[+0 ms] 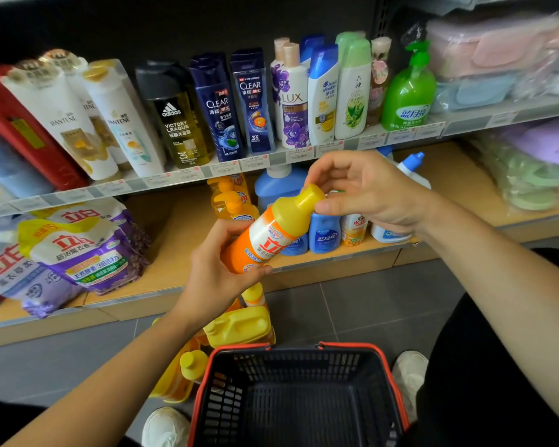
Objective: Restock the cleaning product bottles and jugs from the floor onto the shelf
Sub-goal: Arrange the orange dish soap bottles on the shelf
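As L (213, 269) grips bottle (271, 233), R (368, 191) pinches cap (311, 195)

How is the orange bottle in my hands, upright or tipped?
Tipped: the orange bottle slants, yellow cap raised, left hand gripping it, right hand pinching the cap.

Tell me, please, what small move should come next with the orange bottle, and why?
Probably stand the orange bottle upright on the lower shelf beside the other orange bottles: the left hand grips its body, the right hand curls round its cap, and bare shelf shows left of them.
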Demonstrator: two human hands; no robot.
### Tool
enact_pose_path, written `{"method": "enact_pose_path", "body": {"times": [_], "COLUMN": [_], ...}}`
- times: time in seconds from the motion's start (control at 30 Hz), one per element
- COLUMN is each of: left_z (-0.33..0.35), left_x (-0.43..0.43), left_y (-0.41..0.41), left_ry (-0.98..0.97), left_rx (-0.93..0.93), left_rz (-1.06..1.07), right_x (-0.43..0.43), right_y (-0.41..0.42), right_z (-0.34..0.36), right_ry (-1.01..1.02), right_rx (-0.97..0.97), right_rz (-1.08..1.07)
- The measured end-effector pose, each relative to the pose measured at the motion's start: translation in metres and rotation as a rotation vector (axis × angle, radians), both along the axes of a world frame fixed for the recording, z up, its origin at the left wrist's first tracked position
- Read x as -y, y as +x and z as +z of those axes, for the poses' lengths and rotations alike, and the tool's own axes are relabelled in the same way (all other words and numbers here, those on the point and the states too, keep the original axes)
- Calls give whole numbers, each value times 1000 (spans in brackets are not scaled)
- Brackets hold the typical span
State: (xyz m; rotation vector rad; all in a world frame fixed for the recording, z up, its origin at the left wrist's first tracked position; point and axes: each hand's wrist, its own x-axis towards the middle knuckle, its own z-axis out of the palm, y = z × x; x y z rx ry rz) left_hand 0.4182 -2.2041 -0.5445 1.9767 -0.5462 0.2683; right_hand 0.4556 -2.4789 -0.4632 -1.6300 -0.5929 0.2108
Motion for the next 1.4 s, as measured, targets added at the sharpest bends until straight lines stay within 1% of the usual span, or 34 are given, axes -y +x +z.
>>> {"method": "enact_pose_path", "body": {"times": [0.1, 0.23, 0.37, 0.53, 0.67, 0.8, 0.9, 1.03, 1.1, 1.2, 1.3, 1.4], "left_z": [1, 0, 2, 4, 3, 4, 4, 4, 4, 3, 5, 8], "left_x": [-3, -3, -3, -3, -2, 0, 3, 8, 9, 6, 1, -1], "left_y": [1, 1, 2, 3, 4, 6, 8, 7, 6, 9, 12, 13], "left_ry": [62, 101, 106, 114, 117, 109, 95, -17, -99, -174, -224, -330], "left_rx": [77, 85, 100, 124, 110, 62, -34, -174, -240, -303, -320, -364], "left_rz": [25, 22, 35, 42, 40, 10, -19, -71, -88, -75, -39, -39], "right_x": [3, 6, 7, 5, 6, 3, -4, -15, -16, -17, -22, -33], "right_y": [-2, -3, -3, -5, -3, 0, 1, 2, 2, 1, -3, -10], "right_z": [3, 5, 6, 8, 5, 0, -4, -14, -17, -22, -33, -52], "right_ry": [-78, -135, -118, -146, -132, -60, 66, 202, 208, 114, -72, -271], "right_rx": [46, 75, 75, 97, 80, 96, 78, 76, 62, 6, -45, -120], "right_rz": [54, 69, 51, 22, -17, -110, -196, -383, -407, -350, -243, -115]}}
